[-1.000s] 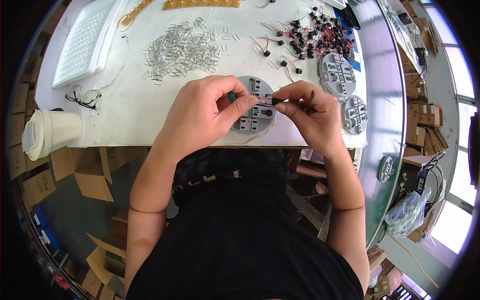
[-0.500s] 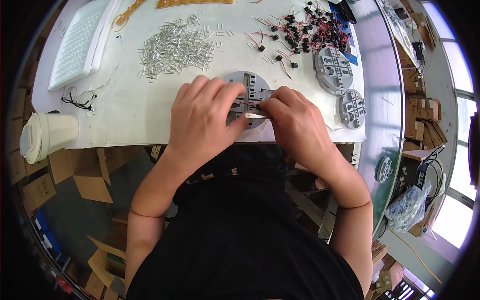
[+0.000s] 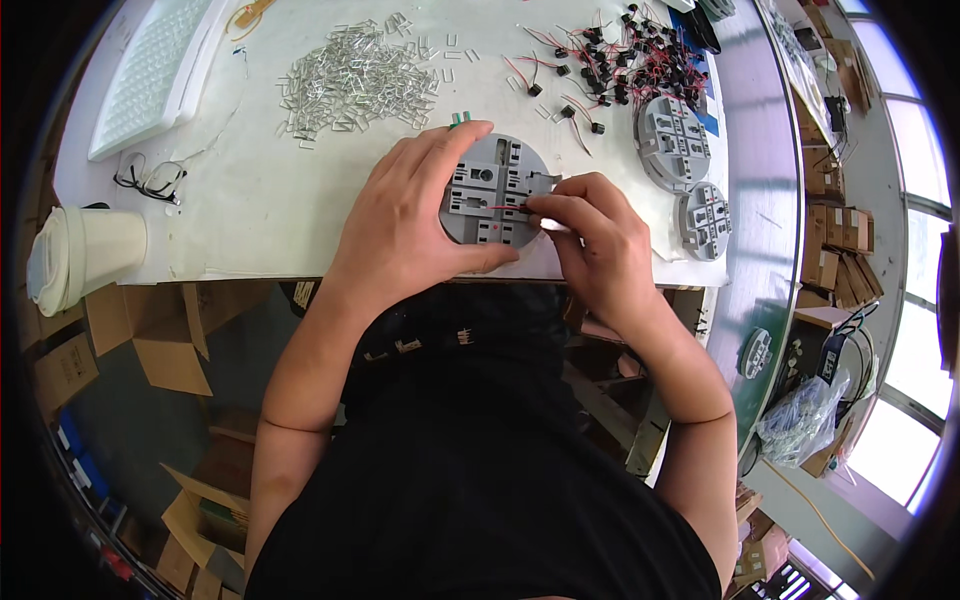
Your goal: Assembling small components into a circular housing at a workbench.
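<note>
A round grey fixture (image 3: 490, 176) with raised blocks and slots lies on the table in front of me. My left hand (image 3: 405, 215) curves around its left side, fingers at the far rim and thumb along the near edge. At the fixture's right side my right hand (image 3: 600, 235) is closed in a pinch. Thin red wires (image 3: 508, 207) run across the fixture to a small black part at those fingertips. A slim white object (image 3: 550, 227) shows under the right fingers; most of it is hidden in the hand. A green-and-white piece (image 3: 460, 119) peeks out beyond my left fingers.
Behind the fixture lies a heap of U-shaped metal pins (image 3: 350, 85). Black parts with red wires (image 3: 640, 65) are piled at the back right, near two more grey fixtures (image 3: 675, 150). Glasses (image 3: 150, 180), a white lidded container (image 3: 95, 250) and a white tray (image 3: 160, 75) stand left.
My left hand has shifted from over the fixture to around its left edge, its thumb moving to the near rim. My right hand stays at the right side; the white object has drawn back.
</note>
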Tool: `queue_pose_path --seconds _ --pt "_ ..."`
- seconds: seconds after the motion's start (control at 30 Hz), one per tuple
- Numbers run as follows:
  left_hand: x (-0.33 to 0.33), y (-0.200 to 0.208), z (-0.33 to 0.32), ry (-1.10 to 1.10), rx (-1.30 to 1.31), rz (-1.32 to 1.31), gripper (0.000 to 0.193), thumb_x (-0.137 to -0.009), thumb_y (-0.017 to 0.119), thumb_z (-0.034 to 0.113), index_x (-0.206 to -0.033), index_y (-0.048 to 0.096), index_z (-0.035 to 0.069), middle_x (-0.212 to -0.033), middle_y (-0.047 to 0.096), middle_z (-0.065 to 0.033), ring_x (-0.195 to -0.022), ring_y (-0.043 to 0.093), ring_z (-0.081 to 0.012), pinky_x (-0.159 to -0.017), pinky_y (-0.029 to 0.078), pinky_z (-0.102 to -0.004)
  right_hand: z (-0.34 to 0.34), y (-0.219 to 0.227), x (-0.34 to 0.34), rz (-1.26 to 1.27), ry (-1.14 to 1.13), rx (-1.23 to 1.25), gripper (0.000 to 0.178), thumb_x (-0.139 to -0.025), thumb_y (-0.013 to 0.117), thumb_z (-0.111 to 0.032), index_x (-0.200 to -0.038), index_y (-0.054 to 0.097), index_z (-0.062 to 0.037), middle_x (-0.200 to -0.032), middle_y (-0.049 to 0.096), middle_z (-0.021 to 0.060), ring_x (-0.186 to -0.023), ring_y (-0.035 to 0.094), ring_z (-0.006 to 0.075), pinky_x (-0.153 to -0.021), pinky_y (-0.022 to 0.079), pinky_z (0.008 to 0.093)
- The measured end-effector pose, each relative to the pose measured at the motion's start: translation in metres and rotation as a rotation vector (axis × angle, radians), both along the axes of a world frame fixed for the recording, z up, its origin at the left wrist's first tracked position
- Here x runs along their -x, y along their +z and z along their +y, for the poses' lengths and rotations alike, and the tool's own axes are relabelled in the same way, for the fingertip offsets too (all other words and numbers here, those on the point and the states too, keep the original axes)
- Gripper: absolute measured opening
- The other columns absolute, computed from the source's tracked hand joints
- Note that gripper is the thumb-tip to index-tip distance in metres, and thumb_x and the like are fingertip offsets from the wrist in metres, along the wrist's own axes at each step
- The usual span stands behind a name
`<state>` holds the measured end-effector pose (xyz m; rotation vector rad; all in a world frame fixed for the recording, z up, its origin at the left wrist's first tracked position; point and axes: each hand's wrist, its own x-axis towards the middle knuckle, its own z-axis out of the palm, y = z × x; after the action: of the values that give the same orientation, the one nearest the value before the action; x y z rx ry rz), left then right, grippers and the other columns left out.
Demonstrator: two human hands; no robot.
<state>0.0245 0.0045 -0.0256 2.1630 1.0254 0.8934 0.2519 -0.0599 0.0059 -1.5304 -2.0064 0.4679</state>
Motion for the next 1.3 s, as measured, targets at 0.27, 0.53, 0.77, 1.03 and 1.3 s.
queue_pose_path --seconds 0.27,0.53,0.77,1.03,1.3 --pt "0.006 -0.007 -0.004 0.006 -0.036 -0.006 0.097 -0.066 0.099 0.033 -0.149 0.053 0.010 -0.138 0.065 -0.0128 -0.125 0.063 -0.0352 -0.109 0.051 -0.0470 -0.007 -0.016 0.005 0.061 -0.108 0.011 0.028 -0.082 0.080 0.003 -0.107 0.081 -0.0088 -0.106 0.068 0.0078 -0.085 0.073 0.0256 -0.070 0.059 0.0358" --pt "0.016 -0.018 -0.007 0.007 -0.070 -0.007 0.097 -0.067 0.098 0.034 -0.149 0.053 0.011 -0.137 0.065 -0.0123 -0.124 0.063 -0.0346 -0.108 0.051 -0.0468 -0.006 -0.011 0.018 0.102 -0.135 0.111 0.023 -0.087 0.079 0.005 -0.109 0.081 -0.0020 -0.102 0.064 0.0057 -0.081 0.061 0.0139 -0.070 0.049 0.0282" --pt "0.018 -0.032 -0.005 0.000 -0.076 -0.016 0.097 -0.066 0.099 0.034 -0.149 0.053 0.012 -0.136 0.065 -0.0118 -0.124 0.063 -0.0336 -0.107 0.051 -0.0463 -0.004 -0.025 0.019 0.060 -0.148 0.118 0.021 -0.086 0.081 0.000 -0.106 0.080 -0.0057 -0.107 0.069 0.0082 -0.083 0.072 0.0236 -0.070 0.059 0.0342" --pt "0.016 -0.047 -0.005 0.003 -0.080 -0.020 0.094 -0.067 0.098 0.033 -0.148 0.054 0.012 -0.134 0.066 -0.0113 -0.124 0.063 -0.0337 -0.107 0.051 -0.0464 -0.014 -0.039 0.025 -0.320 -0.008 -0.196 0.033 -0.081 0.079 -0.002 -0.113 0.077 -0.0073 -0.109 0.066 0.0051 -0.084 0.071 0.0238 -0.063 0.057 0.0360" --pt "0.022 -0.044 -0.017 0.010 -0.082 -0.034 0.098 -0.063 0.100 0.026 -0.149 0.056 0.012 -0.139 0.066 -0.0129 -0.125 0.064 -0.0354 -0.109 0.052 -0.0463 -0.017 -0.036 0.022 -0.410 0.142 -0.182 0.037 -0.088 0.076 -0.006 -0.125 0.074 -0.0057 -0.116 0.066 0.0055 -0.084 0.071 0.0221 -0.060 0.057 0.0342"
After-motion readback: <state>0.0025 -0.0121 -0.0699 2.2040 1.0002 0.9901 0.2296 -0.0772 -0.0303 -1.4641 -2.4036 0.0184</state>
